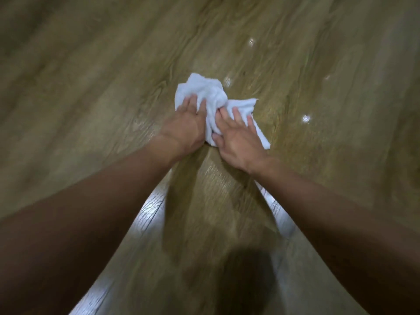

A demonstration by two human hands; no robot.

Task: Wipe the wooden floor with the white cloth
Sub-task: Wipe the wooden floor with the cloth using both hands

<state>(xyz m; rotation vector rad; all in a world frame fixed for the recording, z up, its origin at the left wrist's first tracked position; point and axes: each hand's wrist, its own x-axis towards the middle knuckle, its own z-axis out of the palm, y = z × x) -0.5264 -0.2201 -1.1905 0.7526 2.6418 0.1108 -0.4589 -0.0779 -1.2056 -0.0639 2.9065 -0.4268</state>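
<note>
A crumpled white cloth [208,93] lies bunched on the wooden floor [91,87] in the middle of the view. My left hand [188,126] presses flat on the cloth's left part, fingers straight and pointing away from me. My right hand [236,135] presses on the cloth's right part with its fingers spread, the thumb against a fold at the near edge. A corner of the cloth sticks out to the right past my right hand. Both arms reach forward from the bottom of the view.
Brown wood-grain planks fill the whole view. Small bright glints [305,118] dot the floor to the right of the cloth. Glossy light reflections [150,208] and a dark shadow [245,276] lie between my arms near the bottom.
</note>
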